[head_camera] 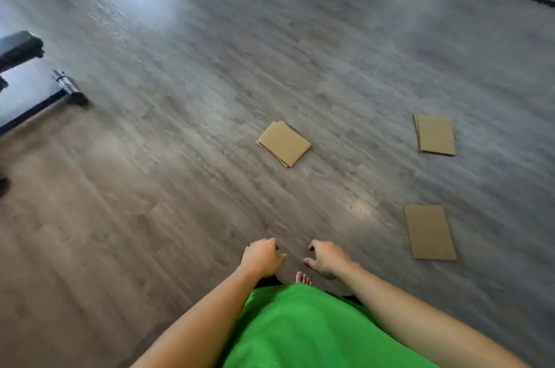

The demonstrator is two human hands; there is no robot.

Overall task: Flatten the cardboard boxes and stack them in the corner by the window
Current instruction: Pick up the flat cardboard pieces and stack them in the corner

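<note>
So here's where we're at: all the cardboard we can see is already squashed flat, so by our reckoning the flattening part is done and we're on the gather-and-stack part. There are three lots lying on the wood floor [150, 187], well apart from each other. The middle pile [283, 143] sits straight ahead and looks like a few sheets, slightly fanned. The far right pile [435, 134] also looks like more than one sheet. The near right piece [429, 232] is the closest to us, off to the right, and we can't tell if it's one sheet or several.

Our left hand [261, 258] and right hand [327, 258] hang out in front of us, near each other, fingers loosely curled and holding nothing. A bare foot [303, 279] pokes out just below them, under the green shirt [300, 331].

Next move, we reckon: bend down to the nearest piece, slide fingers under an edge since it lies flush on the floor, then collect the others. The window corner isn't clearly in view; there's only a bright glare on the floor at upper left.
</note>
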